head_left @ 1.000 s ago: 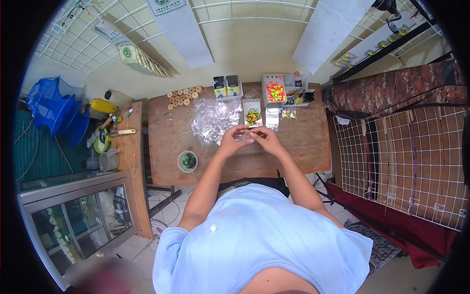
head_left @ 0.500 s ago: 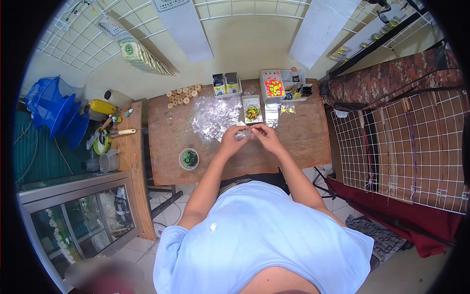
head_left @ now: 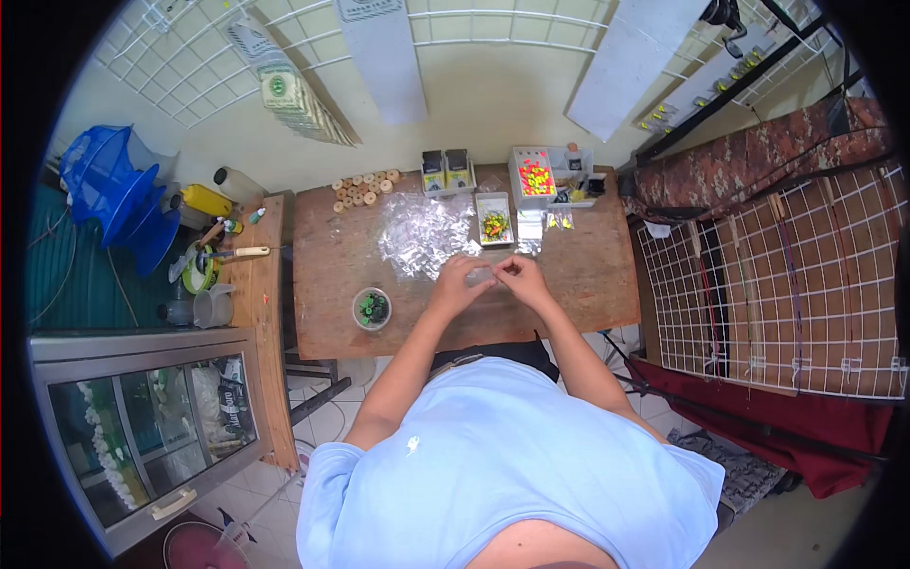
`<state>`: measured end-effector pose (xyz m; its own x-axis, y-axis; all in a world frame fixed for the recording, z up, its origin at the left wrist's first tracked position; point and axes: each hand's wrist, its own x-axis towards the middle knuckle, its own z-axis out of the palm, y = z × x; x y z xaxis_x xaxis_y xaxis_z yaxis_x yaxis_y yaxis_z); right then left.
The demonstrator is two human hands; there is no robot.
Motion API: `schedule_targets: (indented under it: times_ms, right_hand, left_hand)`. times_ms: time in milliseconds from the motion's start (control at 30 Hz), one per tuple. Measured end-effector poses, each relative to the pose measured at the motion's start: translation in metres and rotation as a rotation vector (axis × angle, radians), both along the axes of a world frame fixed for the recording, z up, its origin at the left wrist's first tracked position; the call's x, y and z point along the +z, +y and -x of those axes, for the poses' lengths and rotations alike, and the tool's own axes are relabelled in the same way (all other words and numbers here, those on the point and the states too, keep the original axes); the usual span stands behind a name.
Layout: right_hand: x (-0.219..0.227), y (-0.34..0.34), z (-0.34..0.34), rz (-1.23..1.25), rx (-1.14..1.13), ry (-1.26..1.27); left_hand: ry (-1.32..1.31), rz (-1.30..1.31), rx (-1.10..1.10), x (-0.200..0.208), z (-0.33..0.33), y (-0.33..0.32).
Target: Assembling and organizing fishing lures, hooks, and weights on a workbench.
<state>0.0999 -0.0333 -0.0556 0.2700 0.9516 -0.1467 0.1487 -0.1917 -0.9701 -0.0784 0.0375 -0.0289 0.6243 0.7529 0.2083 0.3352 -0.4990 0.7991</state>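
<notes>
My left hand point(head_left: 457, 284) and my right hand point(head_left: 523, 281) meet over the near middle of the wooden table point(head_left: 569, 303). Between them is a small clear plastic bag point(head_left: 481, 276), pinched by the fingers of both hands. What the bag holds, if anything, is too small to make out. Just beyond my left hand lies a spread of shiny clear plastic bags point(head_left: 427, 237). A white tray point(head_left: 481, 205) with small yellow, green and red pieces point(head_left: 495, 226) stands past my fingertips. Filled little bags point(head_left: 559, 220) lie beyond my right hand.
A round tub point(head_left: 357, 321) of green and black pieces stands left of my forearm. Along the back are cork-like rounds point(head_left: 365, 186), a box of packets point(head_left: 447, 177) and a white bin of pink and yellow pieces point(head_left: 533, 178). A wire rack point(head_left: 777, 275) stands right; a glass-fronted cabinet point(head_left: 156, 417) stands left.
The view has shifted a little. Both hands stay together with the plastic bag, their fingers slightly rearranged. The blurred shape at the lower left is gone, and a reddish basin shows there.
</notes>
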Motion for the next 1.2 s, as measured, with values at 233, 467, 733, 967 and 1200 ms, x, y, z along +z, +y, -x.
schedule_targets:
  times_ms: [233, 467, 733, 967, 1200]
  right_hand:
    - [-0.008, 0.003, -0.012, 0.063, -0.002, 0.082]
    - [0.008, 0.017, -0.043, 0.138, -0.011, 0.078]
    - [0.032, 0.094, -0.122, 0.206, -0.246, -0.500]
    - [0.034, 0.130, -0.140, 0.413, -0.109, -0.823]
    - [0.031, 0.147, -0.148, 0.529, 0.007, -0.942]
  left_hand:
    - [-0.029, -0.020, -0.014, 0.005, -0.008, -0.001]
    - [-0.046, 0.089, 0.025, -0.006, -0.027, 0.012]
    - [-0.134, 0.456, 0.065, -0.007, -0.055, 0.021]
    - [-0.173, 0.690, 0.084, -0.001, -0.070, 0.030]
    - [-0.312, 0.656, 0.119, -0.022, -0.072, 0.037]
